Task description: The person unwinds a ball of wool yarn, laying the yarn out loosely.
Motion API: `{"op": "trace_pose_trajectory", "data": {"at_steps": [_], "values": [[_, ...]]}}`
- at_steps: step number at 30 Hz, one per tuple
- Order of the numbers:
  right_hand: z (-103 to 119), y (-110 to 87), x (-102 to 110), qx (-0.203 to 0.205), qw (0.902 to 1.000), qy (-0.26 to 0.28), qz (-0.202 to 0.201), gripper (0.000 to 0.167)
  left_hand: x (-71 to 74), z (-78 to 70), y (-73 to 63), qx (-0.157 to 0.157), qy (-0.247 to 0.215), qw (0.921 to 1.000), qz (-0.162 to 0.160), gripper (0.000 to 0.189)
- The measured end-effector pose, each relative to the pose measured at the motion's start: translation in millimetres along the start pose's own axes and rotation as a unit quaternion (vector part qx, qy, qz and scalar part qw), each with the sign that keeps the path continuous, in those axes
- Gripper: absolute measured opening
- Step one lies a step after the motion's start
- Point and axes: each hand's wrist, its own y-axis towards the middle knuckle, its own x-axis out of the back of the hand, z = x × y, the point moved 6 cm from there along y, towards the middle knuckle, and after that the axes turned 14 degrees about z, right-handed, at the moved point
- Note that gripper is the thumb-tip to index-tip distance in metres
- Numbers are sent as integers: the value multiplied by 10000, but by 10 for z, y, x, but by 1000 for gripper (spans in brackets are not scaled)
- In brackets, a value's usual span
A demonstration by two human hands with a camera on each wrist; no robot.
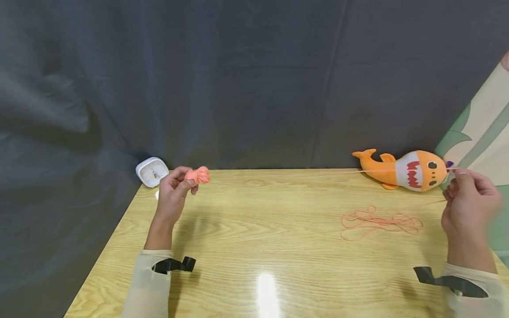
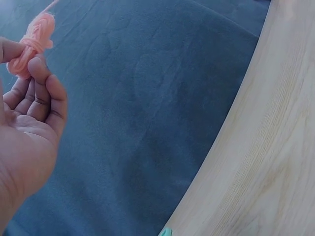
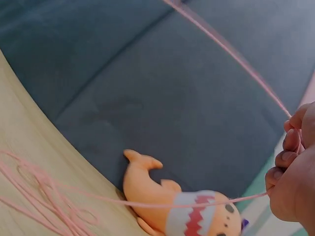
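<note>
A small bundle of coral-pink yarn (image 1: 198, 175) is pinched between the thumb and fingers of my left hand (image 1: 173, 192), raised over the table's far left. In the left wrist view a strand leaves the top of the bundle (image 2: 37, 42). My right hand (image 1: 471, 201), far to the right, grips the yarn in curled fingers. One strand (image 3: 236, 56) runs from it up and to the left, straight in the right wrist view. Another length drops from this hand to loose loops of yarn (image 1: 381, 222) lying on the table.
An orange plush shark (image 1: 389, 172) lies at the back right, behind the right hand. A white clock (image 1: 153, 172) stands at the back left corner. Dark cloth (image 1: 254, 88) hangs behind the wooden table (image 1: 254, 247), and a patterned fabric (image 1: 485, 115) hangs at right.
</note>
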Motion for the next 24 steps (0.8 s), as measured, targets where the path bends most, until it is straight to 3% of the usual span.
{"op": "trace_pose_trajectory", "data": {"at_steps": [8,17,20,24], "values": [[82,57,232,147,9994,243,-214,11,22,1,-9,55,-24,10000,40,34],[81,75,340,-111,9990,-140,-403,9,20,-35,-22,-68,-311,9992,259,29],[75,79,368,-215,9991,-274,-246,11,19,-31,-17,-59,-368,9990,231,29],[37,80,385,-456,9966,-645,221,12,9,-5,-11,115,-21,9996,248,27]]}}
